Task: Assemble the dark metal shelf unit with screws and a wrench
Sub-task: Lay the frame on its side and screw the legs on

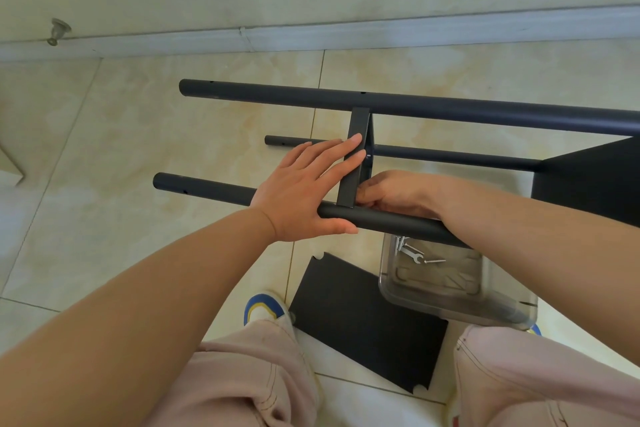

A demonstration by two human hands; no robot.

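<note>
The dark metal shelf unit lies on its side on the tiled floor, with three round posts (433, 104) running left to right. A thin shelf panel (356, 128) stands edge-on between the far post and the near post (204, 185). My left hand (304, 187) lies flat with straight fingers, pressing the panel's edge and the near post. My right hand (394, 192) is tucked behind the panel where it meets the near post, fingers curled; what they pinch is hidden. Another shelf (595, 180) is fixed at the right.
A clear plastic box (485, 308) under the near post holds a small wrench (414, 255) and several screws. A loose dark shelf panel (363, 319) lies flat on the floor between my feet. The wall and its skirting run along the back.
</note>
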